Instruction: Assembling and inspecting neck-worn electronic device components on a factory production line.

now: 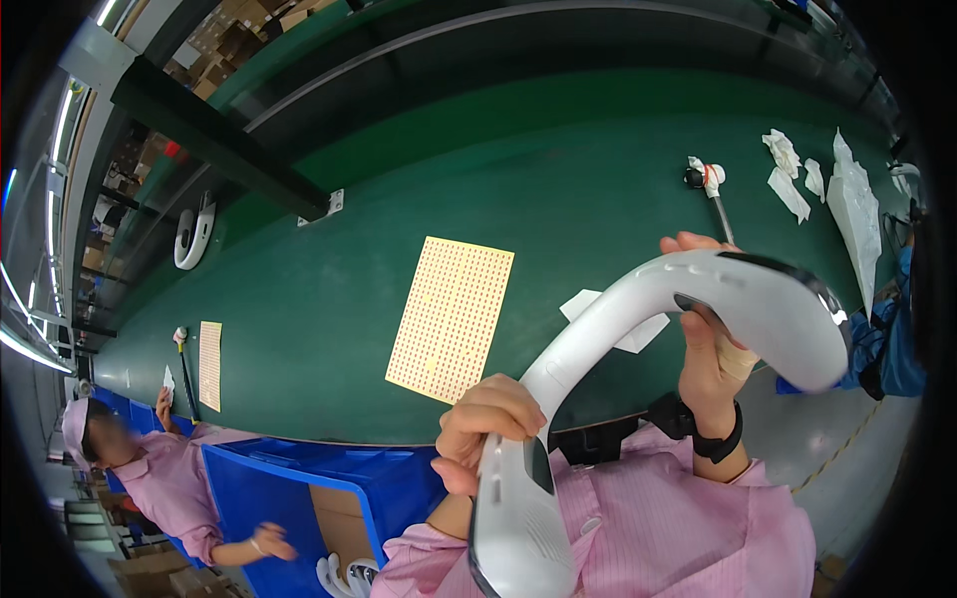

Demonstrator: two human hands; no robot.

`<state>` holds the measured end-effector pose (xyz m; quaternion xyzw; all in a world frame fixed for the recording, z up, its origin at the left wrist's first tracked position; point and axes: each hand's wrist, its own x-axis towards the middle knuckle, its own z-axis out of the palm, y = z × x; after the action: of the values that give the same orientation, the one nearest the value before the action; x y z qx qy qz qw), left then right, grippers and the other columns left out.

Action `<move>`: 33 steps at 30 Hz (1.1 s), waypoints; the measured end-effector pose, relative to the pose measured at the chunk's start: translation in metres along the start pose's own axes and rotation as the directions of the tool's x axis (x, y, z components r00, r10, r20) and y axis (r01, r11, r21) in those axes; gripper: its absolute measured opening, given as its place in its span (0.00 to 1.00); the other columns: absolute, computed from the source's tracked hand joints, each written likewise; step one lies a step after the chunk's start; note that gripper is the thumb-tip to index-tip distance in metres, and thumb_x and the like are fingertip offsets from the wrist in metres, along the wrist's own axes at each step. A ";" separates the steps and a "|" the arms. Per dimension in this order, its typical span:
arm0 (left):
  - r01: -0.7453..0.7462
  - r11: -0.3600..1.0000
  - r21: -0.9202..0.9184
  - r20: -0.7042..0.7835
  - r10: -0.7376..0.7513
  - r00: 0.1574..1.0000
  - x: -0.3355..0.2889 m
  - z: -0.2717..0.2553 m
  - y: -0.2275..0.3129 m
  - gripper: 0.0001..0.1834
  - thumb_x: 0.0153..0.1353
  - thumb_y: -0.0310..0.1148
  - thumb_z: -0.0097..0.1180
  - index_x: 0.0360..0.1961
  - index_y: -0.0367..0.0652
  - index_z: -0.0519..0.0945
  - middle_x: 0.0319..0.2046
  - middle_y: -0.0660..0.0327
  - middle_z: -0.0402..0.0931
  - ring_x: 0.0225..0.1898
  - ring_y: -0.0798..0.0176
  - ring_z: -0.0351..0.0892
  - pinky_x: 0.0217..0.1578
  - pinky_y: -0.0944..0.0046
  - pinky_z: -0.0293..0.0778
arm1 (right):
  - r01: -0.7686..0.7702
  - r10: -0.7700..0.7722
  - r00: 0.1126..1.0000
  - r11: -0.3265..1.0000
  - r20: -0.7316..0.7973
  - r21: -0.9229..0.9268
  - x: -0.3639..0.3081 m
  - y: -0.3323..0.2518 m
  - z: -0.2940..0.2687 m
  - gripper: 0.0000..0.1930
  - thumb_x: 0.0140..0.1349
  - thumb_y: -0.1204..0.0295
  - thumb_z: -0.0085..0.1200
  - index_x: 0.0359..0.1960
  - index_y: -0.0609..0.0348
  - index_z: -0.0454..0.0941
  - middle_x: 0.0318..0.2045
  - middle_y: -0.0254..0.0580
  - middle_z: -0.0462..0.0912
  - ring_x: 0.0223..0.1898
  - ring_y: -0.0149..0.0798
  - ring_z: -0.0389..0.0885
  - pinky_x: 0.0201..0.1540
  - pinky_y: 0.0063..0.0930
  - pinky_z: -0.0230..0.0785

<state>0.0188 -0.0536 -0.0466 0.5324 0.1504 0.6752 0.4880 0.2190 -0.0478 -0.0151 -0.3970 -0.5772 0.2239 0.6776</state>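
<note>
A white, curved neck fan [608,319] with dark glossy inner panels and slotted vents near its lower end is held up in front of my chest, above the table's near edge. My left hand [490,424] wraps round its left arm, thumb underneath. At the other end, my right hand [713,364] grips the thick right arm, fingertips showing over its top and a beige wrap on one finger. Partly hidden behind the fan lies a white piece of paper or cloth [638,337]. A yellowish sheet of small stickers in rows [454,314] lies left of the fan.
On the green table [558,199] are a rod tool with a white-and-black head [708,177], crumpled tissues [788,194], a white plastic bag [852,204] and another neck fan [194,237]. A metal post [219,140] stands left. A blue bin [364,498] and a co-worker [164,468] are lower left.
</note>
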 end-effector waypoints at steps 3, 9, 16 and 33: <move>-0.147 0.989 0.009 0.019 0.147 0.989 0.003 0.000 -0.001 0.34 0.65 0.59 0.21 0.25 0.39 0.68 0.20 0.54 0.71 0.19 0.59 0.71 0.22 0.63 0.66 | 0.122 -0.122 0.993 0.992 0.000 0.008 0.000 0.004 -0.005 0.24 0.56 0.79 0.54 0.55 0.62 0.60 0.50 0.56 0.71 0.51 0.52 0.73 0.50 0.39 0.69; -0.244 0.969 0.042 0.071 0.241 0.968 0.010 -0.003 0.003 0.32 0.64 0.59 0.22 0.24 0.41 0.66 0.21 0.53 0.71 0.18 0.59 0.73 0.21 0.63 0.68 | 0.270 -0.271 0.959 0.963 0.087 0.024 -0.001 0.000 -0.008 0.30 0.57 0.79 0.50 0.61 0.47 0.55 0.50 0.54 0.67 0.53 0.59 0.69 0.54 0.55 0.65; -0.196 0.978 0.074 0.072 0.190 0.979 0.013 -0.005 0.007 0.32 0.64 0.59 0.25 0.22 0.41 0.66 0.18 0.56 0.71 0.17 0.60 0.72 0.20 0.62 0.68 | 0.302 -0.304 0.953 0.948 0.003 0.096 -0.002 -0.001 -0.006 0.30 0.52 0.80 0.58 0.56 0.47 0.61 0.47 0.53 0.72 0.51 0.52 0.73 0.50 0.38 0.71; 0.558 0.813 0.168 -0.395 -0.463 0.793 -0.021 -0.044 0.025 0.19 0.68 0.37 0.35 0.48 0.32 0.69 0.36 0.48 0.75 0.34 0.56 0.78 0.32 0.61 0.78 | -0.834 0.821 0.548 0.522 0.160 0.178 0.196 0.118 -0.035 0.15 0.56 0.69 0.56 0.40 0.62 0.67 0.22 0.34 0.71 0.19 0.30 0.71 0.22 0.25 0.67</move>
<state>-0.0329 -0.0691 -0.0579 0.4105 0.4631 0.5692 0.5413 0.3169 0.1605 0.0083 -0.5344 -0.3076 0.5956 0.5148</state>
